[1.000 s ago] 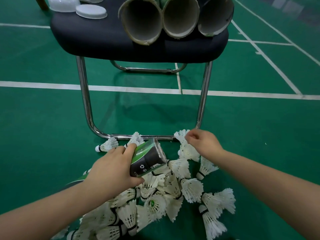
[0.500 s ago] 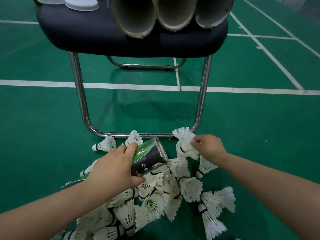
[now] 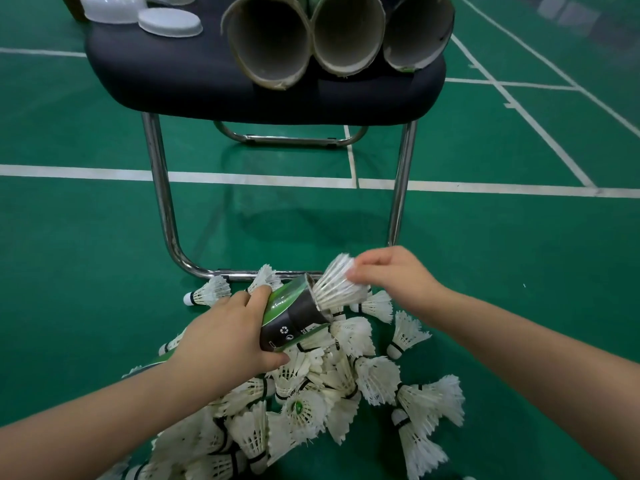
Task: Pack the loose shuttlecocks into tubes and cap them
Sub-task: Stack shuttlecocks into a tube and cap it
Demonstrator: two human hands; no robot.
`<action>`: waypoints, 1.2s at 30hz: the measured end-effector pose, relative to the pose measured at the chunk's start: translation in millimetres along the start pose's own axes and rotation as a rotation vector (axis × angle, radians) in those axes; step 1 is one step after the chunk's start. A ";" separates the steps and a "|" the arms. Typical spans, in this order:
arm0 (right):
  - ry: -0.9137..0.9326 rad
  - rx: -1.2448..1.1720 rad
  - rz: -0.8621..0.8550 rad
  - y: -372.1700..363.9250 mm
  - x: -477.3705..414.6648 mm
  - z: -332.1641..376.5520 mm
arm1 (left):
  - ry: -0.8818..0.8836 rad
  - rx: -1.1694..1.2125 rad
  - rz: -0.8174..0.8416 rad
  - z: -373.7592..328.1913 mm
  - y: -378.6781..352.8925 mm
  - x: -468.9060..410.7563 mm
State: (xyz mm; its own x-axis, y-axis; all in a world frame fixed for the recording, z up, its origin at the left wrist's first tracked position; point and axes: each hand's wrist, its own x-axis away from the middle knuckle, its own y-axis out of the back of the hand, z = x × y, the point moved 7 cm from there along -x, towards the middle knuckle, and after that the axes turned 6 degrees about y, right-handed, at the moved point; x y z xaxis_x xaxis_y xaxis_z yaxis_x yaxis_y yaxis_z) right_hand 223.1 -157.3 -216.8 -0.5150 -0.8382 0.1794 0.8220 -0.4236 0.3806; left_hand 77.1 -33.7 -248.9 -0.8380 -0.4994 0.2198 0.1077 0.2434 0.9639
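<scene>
Nearest me the loose shuttlecocks [image 3: 311,403] lie heaped on the green floor [image 3: 86,306], corks and skirts pointing every way. Just above the heap my left hand [image 3: 225,341] grips the tube [image 3: 294,313], fingers [image 3: 256,299] and thumb curled round its dark upper end. Its long axis runs from under my forearm up and away to the right, the open mouth tilted toward the chair.

My right hand [image 3: 398,282] pinches one shuttlecock [image 3: 336,285] by the rim of its feather skirt, fingers curled lightly on it. It points cork first into the mouth, skirt flaring back toward my right hand, its axis nearly in line with the tube. The cork is hidden at the mouth, so I think it is just inside but cannot swear to it.

It weighs almost nothing and the feathers are brittle. I judge the hold belongs light at the skirt's edge or on the cork, never squeezing the vanes, with the push straight along the tube.

Beyond, on the chair seat [image 3: 173,81], three empty tubes [image 3: 270,39] lie with mouths toward me, white caps [image 3: 169,22] to their left.
</scene>
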 end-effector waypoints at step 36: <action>-0.139 0.807 0.157 -29.4 -85.8 -128.7 | 0.074 -0.006 0.054 30.0 -23.3 -22.7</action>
State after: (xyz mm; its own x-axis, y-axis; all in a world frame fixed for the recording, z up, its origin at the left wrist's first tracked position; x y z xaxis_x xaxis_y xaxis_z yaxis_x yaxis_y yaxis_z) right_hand 274.4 -117.1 -360.2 -0.4775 -0.7945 0.3753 0.4876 0.1157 0.8654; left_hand 77.5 -3.1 -280.9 -0.7893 -0.5458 0.2813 0.1545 0.2669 0.9513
